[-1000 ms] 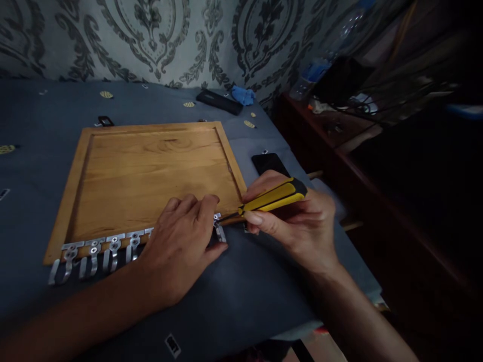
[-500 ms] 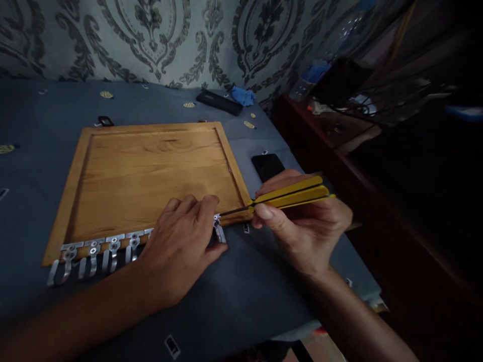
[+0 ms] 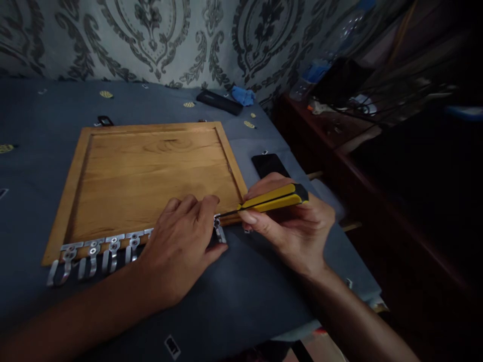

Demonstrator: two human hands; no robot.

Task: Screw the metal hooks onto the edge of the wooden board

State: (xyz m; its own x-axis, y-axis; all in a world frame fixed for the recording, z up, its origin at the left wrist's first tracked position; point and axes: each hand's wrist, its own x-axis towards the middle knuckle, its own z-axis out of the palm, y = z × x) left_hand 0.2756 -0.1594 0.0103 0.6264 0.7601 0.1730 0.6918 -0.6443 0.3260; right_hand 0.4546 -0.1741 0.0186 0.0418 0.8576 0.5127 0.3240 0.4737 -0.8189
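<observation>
A framed wooden board [image 3: 158,171] lies flat, with a metal hook rail [image 3: 94,247] along its near edge. My left hand [image 3: 184,241] is closed over the rail's right part, thumb beside the last hook [image 3: 219,232], and covers some of the hooks. In my right hand [image 3: 298,226] is a yellow-and-black screwdriver [image 3: 273,198], pinched near the front of its handle. Its shaft points left, and the tip is at the top of the last hook, close to my left fingers. Whether the tip sits in a screw is too small to tell.
Right of the board lies a black phone [image 3: 269,165]. Behind it are a black case [image 3: 219,102] and a blue cloth [image 3: 243,95]. A dark wooden ledge [image 3: 339,151] holding a plastic bottle [image 3: 315,73] and cables runs along the right. A patterned wall [image 3: 211,40] stands at the back.
My right hand and the screwdriver have shifted left, and the handle has turned so its dark end shows. My left hand and the board have stayed in place.
</observation>
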